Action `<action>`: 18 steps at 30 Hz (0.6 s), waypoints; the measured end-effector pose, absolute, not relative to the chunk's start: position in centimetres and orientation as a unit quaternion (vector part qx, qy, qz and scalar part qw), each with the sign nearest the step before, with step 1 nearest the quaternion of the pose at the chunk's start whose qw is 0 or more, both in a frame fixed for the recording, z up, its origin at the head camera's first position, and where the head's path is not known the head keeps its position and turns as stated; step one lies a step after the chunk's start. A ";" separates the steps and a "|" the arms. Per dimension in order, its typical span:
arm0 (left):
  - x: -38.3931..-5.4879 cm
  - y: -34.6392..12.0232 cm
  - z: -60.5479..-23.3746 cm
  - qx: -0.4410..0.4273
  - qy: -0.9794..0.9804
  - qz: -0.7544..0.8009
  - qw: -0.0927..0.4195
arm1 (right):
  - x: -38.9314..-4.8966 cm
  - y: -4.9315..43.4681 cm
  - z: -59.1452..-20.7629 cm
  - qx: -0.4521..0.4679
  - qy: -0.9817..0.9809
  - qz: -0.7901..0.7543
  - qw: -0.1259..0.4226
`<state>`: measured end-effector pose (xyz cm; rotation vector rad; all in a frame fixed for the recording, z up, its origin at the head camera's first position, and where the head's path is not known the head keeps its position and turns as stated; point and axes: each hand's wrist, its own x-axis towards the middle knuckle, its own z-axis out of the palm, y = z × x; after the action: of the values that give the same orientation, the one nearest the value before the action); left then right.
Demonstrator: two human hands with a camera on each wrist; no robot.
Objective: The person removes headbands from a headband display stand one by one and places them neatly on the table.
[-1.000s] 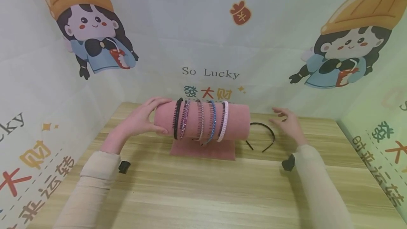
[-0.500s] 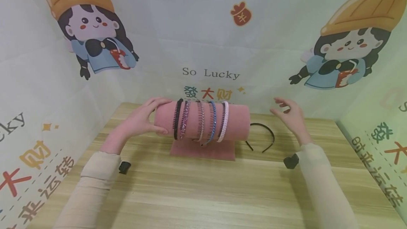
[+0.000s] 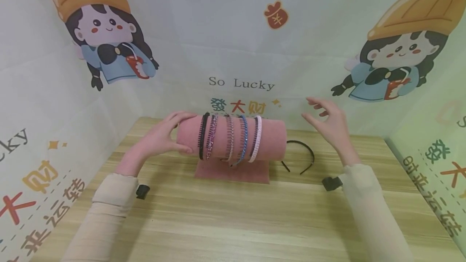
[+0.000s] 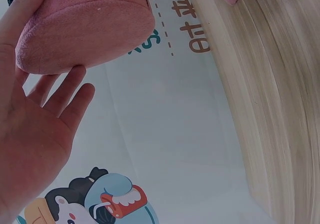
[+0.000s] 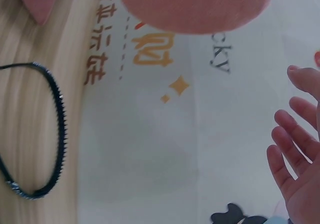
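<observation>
A pink padded headband stand (image 3: 274,138) lies crosswise on the table, a cylinder on a flat pink base. Several toothed headbands sit around it: a black one (image 3: 203,136), a glittery purple one (image 3: 211,137), a silvery one (image 3: 229,137), a blue one (image 3: 244,137) and a white one (image 3: 257,138). My left hand (image 3: 160,134) grips the stand's left end, thumb in front and fingers behind. To the right of the stand, my right hand (image 3: 329,126) hovers in the air with loosely bent fingers, holding nothing. Below it, another black headband (image 3: 312,153) lies on the table.
The wooden table (image 3: 233,217) carries the stand. White printed cloth (image 3: 182,43) hangs behind and at both sides, close to the table's back edge. Small black devices show at both wrists, one beside the right sleeve (image 3: 371,209).
My right hand has risen from near the table beside the loose black headband and shifted slightly left. The left hand, the stand and its headbands have stayed in place.
</observation>
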<state>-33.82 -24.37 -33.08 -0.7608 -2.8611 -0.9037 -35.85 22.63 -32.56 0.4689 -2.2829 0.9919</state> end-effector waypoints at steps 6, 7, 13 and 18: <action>-33.8 -24.4 -33.2 -0.246 -0.923 -0.294 0.023 | -35.0 21.1 -31.2 0.205 -0.856 0.358 0.312; -33.8 -24.4 -33.2 -0.246 -0.923 -0.294 0.023 | -34.9 20.9 -31.0 0.207 -0.855 0.358 0.313; -33.8 -24.4 -33.2 -0.246 -0.923 -0.296 0.023 | -34.0 19.5 -30.5 0.221 -0.853 0.355 0.313; -33.9 -24.4 -33.3 -0.243 -0.923 -0.299 0.020 | -33.0 18.1 -30.0 0.234 -0.852 0.356 0.303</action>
<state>-33.85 -24.44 -33.26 -0.7533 -2.8623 -0.9262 -33.01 18.13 -30.03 0.6211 -2.2596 0.9441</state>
